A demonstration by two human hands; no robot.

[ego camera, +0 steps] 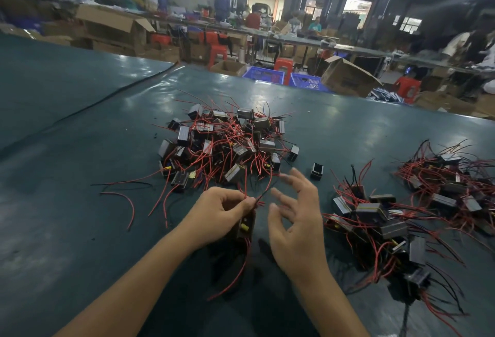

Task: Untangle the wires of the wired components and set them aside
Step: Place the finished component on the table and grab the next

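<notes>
Left hand (222, 213) grips wired component (247, 225); right hand (294, 225) spread; bare mat (67, 154) leftward.

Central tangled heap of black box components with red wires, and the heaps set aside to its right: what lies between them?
In the head view, a single small black box component stands alone there on the dark green tabletop.

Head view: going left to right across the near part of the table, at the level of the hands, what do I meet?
Loose red wire → left hand, gripping a wired part → right hand, fingers spread, holding nothing → pile of wired parts on the right.
</notes>
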